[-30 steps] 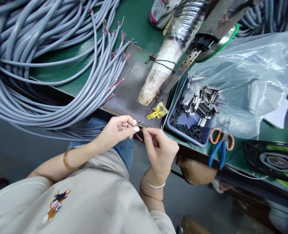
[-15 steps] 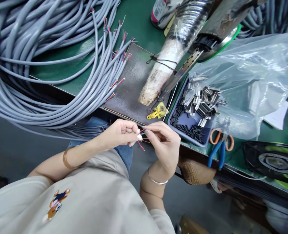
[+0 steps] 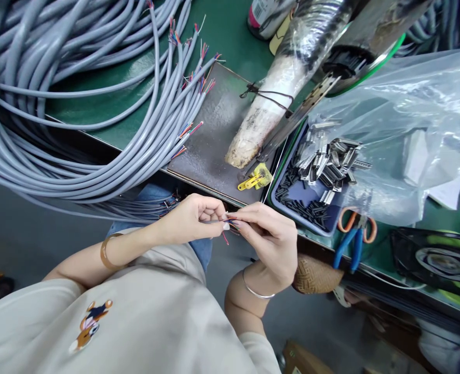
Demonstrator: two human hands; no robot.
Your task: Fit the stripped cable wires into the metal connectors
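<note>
Close in front of my body, below the table edge, both hands meet over the thin coloured wires (image 3: 230,222) at a cable's end. My left hand (image 3: 199,217) is closed on the grey cable, most of it hidden behind the fingers. Between thumb and fingertips, my right hand (image 3: 271,236) pinches the coloured wires. A pinkish-red wire (image 3: 225,238) hangs down below the fingertips. To the left, a large bundle of grey cables (image 3: 136,176) lies with stripped, coloured ends over the table edge.
A blue tray (image 3: 292,210) holds metal connectors (image 3: 331,161) and short black tubes (image 3: 310,213). Pliers (image 3: 350,244) with blue handles lie beside orange-handled scissors. A wrapped duct (image 3: 257,119) hangs over a dark board (image 3: 214,135) with a yellow clip (image 3: 251,181). A plastic bag (image 3: 401,171) lies right.
My right hand has shifted slightly right and down, and its fingers lie flatter along the wires. The pinkish-red wire hangs shorter in view. The camera view has moved a little.
</note>
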